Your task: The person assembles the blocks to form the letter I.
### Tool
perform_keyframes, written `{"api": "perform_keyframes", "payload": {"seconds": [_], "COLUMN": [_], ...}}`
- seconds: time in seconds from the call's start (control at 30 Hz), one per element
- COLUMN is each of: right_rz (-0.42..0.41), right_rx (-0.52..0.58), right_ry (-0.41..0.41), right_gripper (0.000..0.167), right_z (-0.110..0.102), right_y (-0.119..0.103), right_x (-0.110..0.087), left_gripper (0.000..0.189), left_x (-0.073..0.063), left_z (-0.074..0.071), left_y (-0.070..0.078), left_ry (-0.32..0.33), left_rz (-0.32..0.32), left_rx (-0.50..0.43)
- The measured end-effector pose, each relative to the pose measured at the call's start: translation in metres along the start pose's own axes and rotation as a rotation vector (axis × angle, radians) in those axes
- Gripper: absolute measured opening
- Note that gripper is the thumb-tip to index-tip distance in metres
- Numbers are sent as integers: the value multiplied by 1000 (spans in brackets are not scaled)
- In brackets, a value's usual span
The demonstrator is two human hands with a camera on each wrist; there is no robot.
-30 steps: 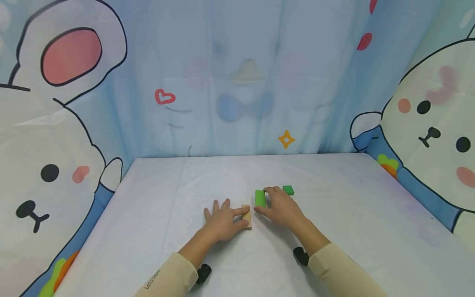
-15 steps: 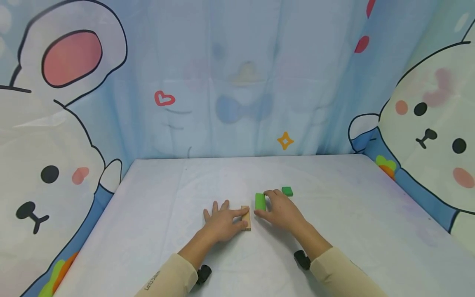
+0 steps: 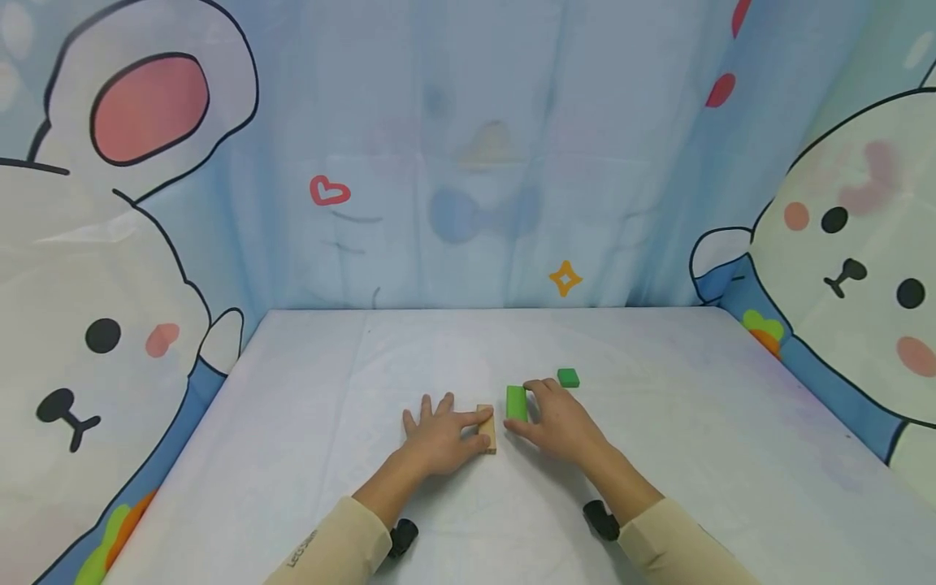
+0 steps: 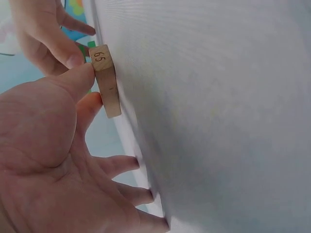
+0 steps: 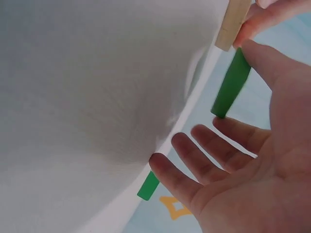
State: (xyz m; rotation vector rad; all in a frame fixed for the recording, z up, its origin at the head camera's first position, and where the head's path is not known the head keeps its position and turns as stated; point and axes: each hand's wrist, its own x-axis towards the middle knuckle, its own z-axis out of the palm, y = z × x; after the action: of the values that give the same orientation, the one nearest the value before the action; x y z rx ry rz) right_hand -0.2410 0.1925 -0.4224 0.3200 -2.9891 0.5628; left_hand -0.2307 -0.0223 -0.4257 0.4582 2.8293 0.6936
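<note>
Green block (image 3: 516, 403), one: pinched by its two ends between thumb and forefinger of the right hand (image 3: 563, 424), a grip that, we judge, leaves its long sides free. Whether it clears the white cloth (image 3: 351, 366), we cannot quite tell. Wooden block (image 3: 487, 429), marked 65, just left of it: we find the left hand (image 3: 436, 443) with thumb and forefinger resting on top, presumably to steady it, the other fingers spread wide. Small green block (image 3: 568, 378): beyond the right hand. Surface: faintly creased. Room: blue curtain (image 3: 475, 268) behind, cartoon animals (image 3: 146, 276) printed.
</note>
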Motion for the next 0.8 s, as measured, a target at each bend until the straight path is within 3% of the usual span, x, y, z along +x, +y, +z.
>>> {"api": "perform_keyframes", "payload": {"seconds": [0.8], "right_rz": [-18], "right_rx": [-2], "right_ry": [11], "right_gripper": [68], "right_z": [-6], "right_y": [-3], "right_x": [-13], "left_gripper": [48], "left_x": [-3], "left_z": [-3], "left_y": [2], "left_ry": [-3], "left_rz": [-7], "left_rx": [-18]}}
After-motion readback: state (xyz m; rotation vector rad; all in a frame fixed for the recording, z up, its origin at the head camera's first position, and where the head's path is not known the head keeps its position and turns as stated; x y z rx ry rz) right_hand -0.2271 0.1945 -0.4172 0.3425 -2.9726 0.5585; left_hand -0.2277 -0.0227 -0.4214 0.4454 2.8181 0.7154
